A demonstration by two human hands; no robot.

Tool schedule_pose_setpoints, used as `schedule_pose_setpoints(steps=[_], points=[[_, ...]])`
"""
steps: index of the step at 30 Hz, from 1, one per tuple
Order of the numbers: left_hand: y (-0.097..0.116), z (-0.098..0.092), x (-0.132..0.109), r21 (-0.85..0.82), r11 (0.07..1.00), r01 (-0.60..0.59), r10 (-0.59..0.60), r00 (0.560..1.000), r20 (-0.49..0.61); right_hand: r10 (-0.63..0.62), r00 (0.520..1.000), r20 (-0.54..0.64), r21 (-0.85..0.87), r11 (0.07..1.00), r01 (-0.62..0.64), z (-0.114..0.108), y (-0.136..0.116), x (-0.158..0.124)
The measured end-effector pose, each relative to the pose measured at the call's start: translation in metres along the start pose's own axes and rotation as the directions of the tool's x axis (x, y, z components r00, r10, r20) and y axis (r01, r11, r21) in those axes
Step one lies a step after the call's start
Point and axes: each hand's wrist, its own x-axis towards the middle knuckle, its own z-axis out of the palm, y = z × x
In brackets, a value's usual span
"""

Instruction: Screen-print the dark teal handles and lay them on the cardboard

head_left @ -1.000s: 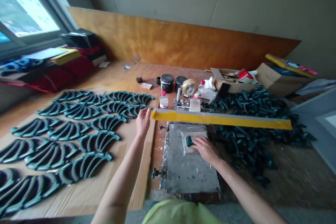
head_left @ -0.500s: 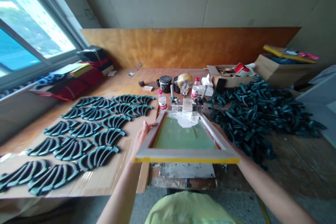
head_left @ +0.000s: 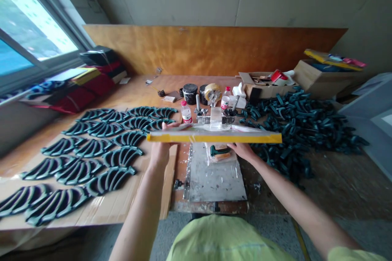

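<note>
My left hand [head_left: 161,149] grips the left side of a screen-printing frame [head_left: 214,138], which is tilted up so that its yellow-taped front edge faces me. Under the raised frame, my right hand [head_left: 241,151] reaches in from the right, its fingertips closed at the right end of a dark green curved plastic handle [head_left: 218,151]. The frame's edge partly covers those fingers. The handle lies on a clear-wrapped holder with a tan part [head_left: 221,156], on the grey metal base plate [head_left: 216,181]. Behind the frame stands the hinge clamp [head_left: 203,119].
Rows of dark green handles [head_left: 73,167] lie on cardboard [head_left: 122,200] at left. A heap of loose ones [head_left: 294,130] is at right. Behind the clamp are a black tub [head_left: 190,94], a tape roll [head_left: 212,93] and red-capped bottles [head_left: 186,113]. Cardboard boxes [head_left: 318,77] stand back right.
The frame has swung up from a lower slant, uncovering the base plate and the handle. My left hand rose with it; my right hand left the frame's right side and moved in underneath.
</note>
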Motion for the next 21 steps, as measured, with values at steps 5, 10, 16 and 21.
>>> schedule_pose_setpoints(steps=[5,10,16,21], points=[[0.014,0.014,0.026,-0.028,0.998,-0.047,0.047,0.999,-0.021,-0.072,0.958,0.278,0.134,0.99,0.036,0.015,-0.004,-0.02],[-0.006,0.015,0.013,-0.069,0.996,-0.049,0.04,0.991,-0.129,-0.046,0.965,0.26,0.153,0.988,0.006,0.008,-0.01,-0.018],[-0.098,0.024,-0.076,0.067,0.784,0.617,-0.62,0.772,0.14,-0.114,0.987,0.111,0.233,0.969,0.085,-0.017,-0.064,-0.036],[-0.134,0.039,-0.114,-0.319,0.586,0.745,-0.752,0.647,0.13,-0.45,0.88,0.149,0.189,0.887,0.421,-0.007,-0.113,-0.071]])
